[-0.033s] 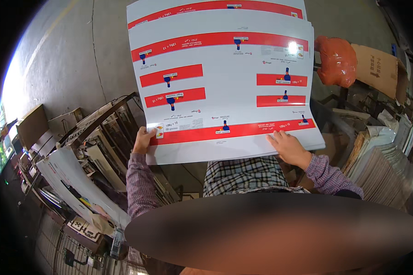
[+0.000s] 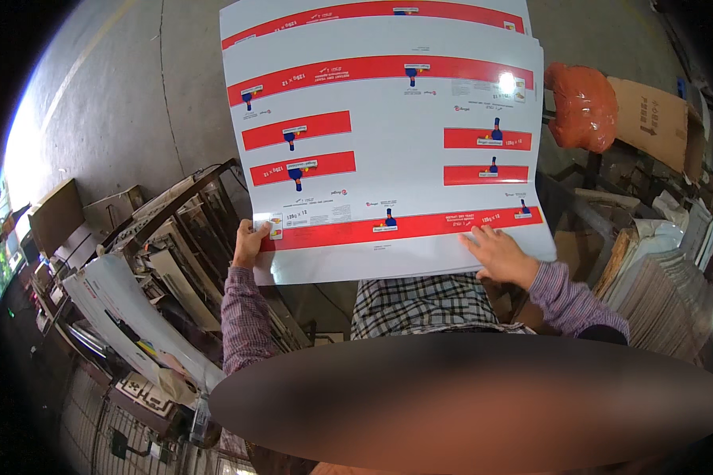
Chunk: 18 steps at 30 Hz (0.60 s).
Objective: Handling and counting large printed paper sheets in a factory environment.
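Observation:
A large white printed sheet (image 2: 396, 158) with red bands and small blue figures spreads in front of me. Its near edge curves downward above my lap. My left hand (image 2: 250, 241) pinches the near left corner, thumb on top and the other fingers hidden underneath. On the near right part, my right hand (image 2: 501, 255) rests with its fingers stretched out over the lower red band. A second printed sheet (image 2: 372, 25) of the same pattern shows behind the far edge of the first. More layers may lie beneath, but I cannot tell how many.
An orange plastic bag (image 2: 582, 107) and an open cardboard box (image 2: 648, 115) sit at the far right. Stacked boards (image 2: 661, 297) stand at the right. On the left are a rack of upright panels (image 2: 186, 269) and a leaning white printed board (image 2: 131, 313).
The near right corner of the sheet has shifted slightly inward and down. Both hands stay almost where they were.

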### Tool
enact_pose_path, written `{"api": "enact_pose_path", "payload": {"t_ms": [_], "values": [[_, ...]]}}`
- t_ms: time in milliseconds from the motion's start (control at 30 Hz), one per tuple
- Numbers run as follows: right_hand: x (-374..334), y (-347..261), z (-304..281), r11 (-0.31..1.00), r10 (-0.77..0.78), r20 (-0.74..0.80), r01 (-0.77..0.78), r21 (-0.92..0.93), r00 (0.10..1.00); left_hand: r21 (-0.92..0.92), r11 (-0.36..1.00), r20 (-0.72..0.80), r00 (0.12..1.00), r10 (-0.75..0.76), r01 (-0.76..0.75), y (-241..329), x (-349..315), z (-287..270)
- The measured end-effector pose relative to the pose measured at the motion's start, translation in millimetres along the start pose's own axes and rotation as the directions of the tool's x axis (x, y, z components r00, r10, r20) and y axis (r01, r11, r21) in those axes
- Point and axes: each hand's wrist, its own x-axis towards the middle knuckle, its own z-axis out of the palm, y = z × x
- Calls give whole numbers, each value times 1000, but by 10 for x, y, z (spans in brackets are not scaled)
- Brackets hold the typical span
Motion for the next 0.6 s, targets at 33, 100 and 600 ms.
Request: {"api": "enact_pose_path", "payload": {"t_ms": [33, 100, 600], "values": [[111, 245, -56, 994, -64, 146, 49, 102, 987, 0, 999, -183, 983, 32, -33, 18, -44, 90], [552, 676, -325, 998, -48, 102, 44, 42, 994, 41, 995, -276, 956, 104, -96, 220, -238, 328], [3088, 2046, -1226, 939, 151, -761, -331, -88, 631, -214, 977, 50, 999, 17, -6, 878, 73, -75]]}}
